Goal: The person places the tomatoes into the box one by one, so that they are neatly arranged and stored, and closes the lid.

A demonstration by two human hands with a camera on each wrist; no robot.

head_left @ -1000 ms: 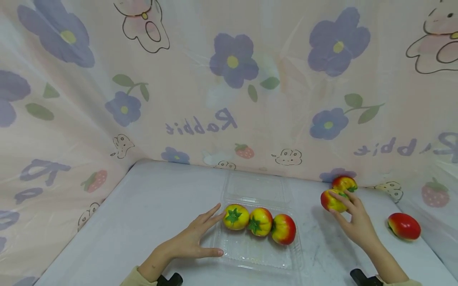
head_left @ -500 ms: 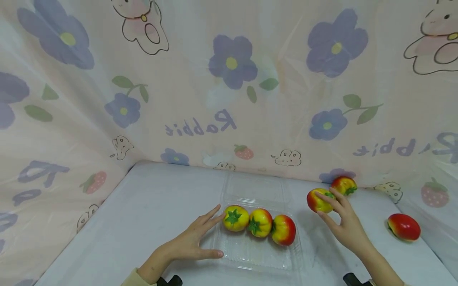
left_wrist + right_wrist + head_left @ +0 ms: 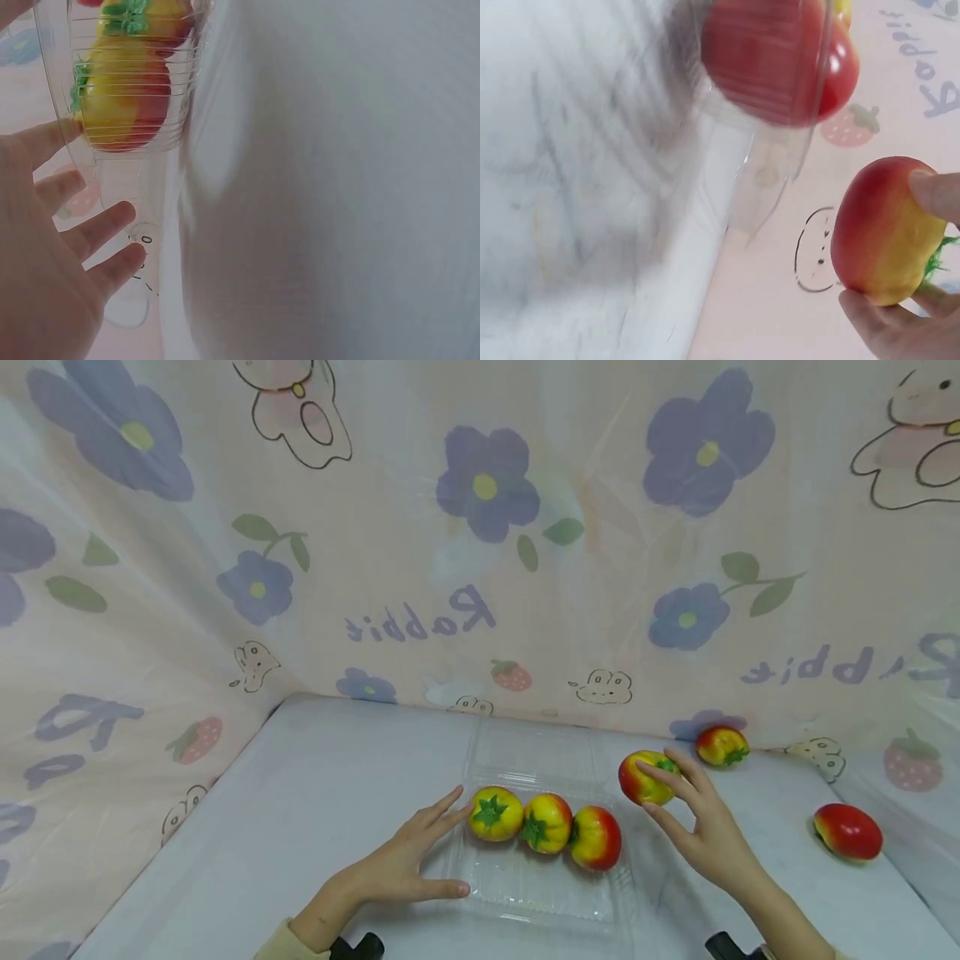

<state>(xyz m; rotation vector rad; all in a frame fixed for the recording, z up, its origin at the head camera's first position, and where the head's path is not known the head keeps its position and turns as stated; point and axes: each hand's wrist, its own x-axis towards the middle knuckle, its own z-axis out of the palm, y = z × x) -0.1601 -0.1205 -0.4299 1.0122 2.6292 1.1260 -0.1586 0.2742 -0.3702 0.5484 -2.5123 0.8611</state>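
Observation:
In the head view, a clear plastic clamshell box (image 3: 536, 897) lies with its lid folded back, holding a row of three red-and-yellow fruits (image 3: 496, 815) with green leafy tops. My left hand (image 3: 401, 864) is spread at the box's left side, a fingertip against its wall in the left wrist view. Just right of the box, my right hand (image 3: 705, 831) pinches another red-and-yellow fruit (image 3: 637, 778) between thumb and fingers, held above the table. The right wrist view shows this held fruit (image 3: 877, 232) beside the box, apart from it.
One more red-and-yellow fruit (image 3: 722, 746) sits at the table's back edge. A mostly red fruit (image 3: 847, 832) rests near the right edge. A patterned curtain (image 3: 420, 568) hangs behind and around the white table (image 3: 300, 785).
My right hand has carried its fruit left, from beside the back fruit to near the box's right side. My left hand and the three fruits in the box look unmoved.

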